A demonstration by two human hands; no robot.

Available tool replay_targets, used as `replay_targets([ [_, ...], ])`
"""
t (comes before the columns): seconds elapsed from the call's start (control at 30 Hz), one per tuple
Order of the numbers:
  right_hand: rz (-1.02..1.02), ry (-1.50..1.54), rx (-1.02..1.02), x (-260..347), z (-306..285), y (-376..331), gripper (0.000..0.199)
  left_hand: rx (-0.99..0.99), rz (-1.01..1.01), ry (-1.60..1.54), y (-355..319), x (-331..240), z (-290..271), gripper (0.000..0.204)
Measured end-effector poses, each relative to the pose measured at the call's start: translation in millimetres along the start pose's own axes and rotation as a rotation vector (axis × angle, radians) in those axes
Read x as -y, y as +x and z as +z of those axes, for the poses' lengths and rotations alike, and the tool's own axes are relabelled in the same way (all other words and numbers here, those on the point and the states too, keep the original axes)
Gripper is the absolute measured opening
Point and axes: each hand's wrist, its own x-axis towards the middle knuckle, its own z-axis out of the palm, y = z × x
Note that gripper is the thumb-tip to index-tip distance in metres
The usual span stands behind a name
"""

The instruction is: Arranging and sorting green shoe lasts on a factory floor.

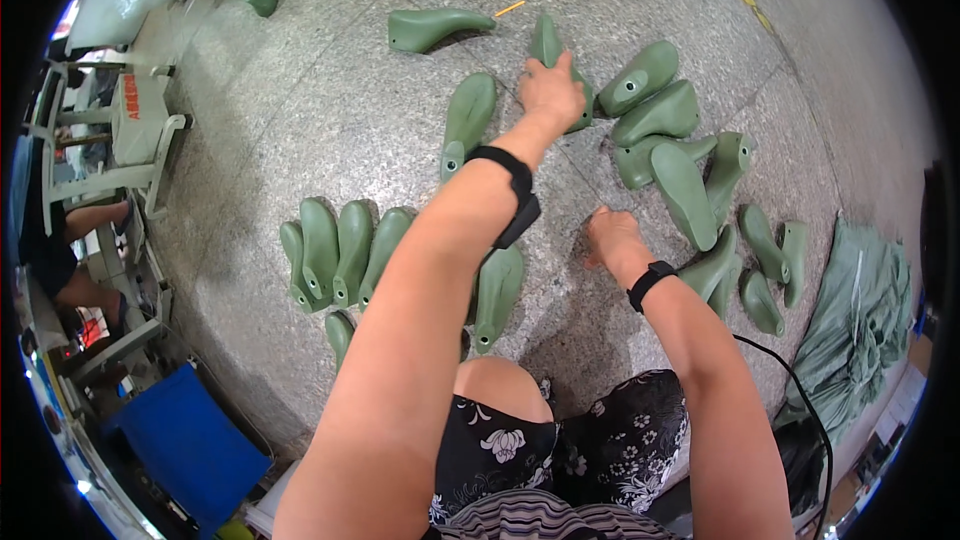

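Observation:
Green shoe lasts lie about the stone floor. Ahead of me, my left hand (553, 90) is stretched out and closed over one shoe last (545, 38), whose narrow end sticks out beyond my fingers and whose other end shows beside them. My right hand (612, 237) is nearer to me, above bare floor, with curled fingers and no last in it. Just left of my left forearm, a single last (470, 112) lies with its holed end toward me. A cluster of lasts (683, 190) is to the right of my hands.
Upright in a row at left stand several lasts (319, 245). Another last (435, 28) lies farther off near a small orange stick (510, 8). A crumpled green sheet (850, 325) and a black cable (818, 410) are at right. A blue seat (190, 445) and metal frames (140, 125) flank the left.

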Motion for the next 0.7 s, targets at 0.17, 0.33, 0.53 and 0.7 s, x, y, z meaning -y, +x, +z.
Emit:
replay_targets([
  [0.17, -0.074, 0.057, -0.111, -3.7, -3.2, -16.3, 0.059, -0.190, -0.157, 0.144, -1.6, -28.6, 14.5, 0.062],
  [0.33, -0.103, 0.037, -0.224, 7.1, -6.3, -12.6, 0.059, -0.188, -0.066, 0.132, 1.6, -5.0, 1.6, 0.069],
  [0.53, -0.047, 0.045, -0.216, -12.0, 29.7, 11.4, 0.061, 0.064, -0.141, -0.215, -45.3, 7.9, -32.0, 0.094],
  [0.7, -0.003, 0.013, -0.109, 4.3, -3.1, -12.4, 0.072, 0.009, 0.037, -0.036, -115.5, 55.1, -50.7, 0.082],
])
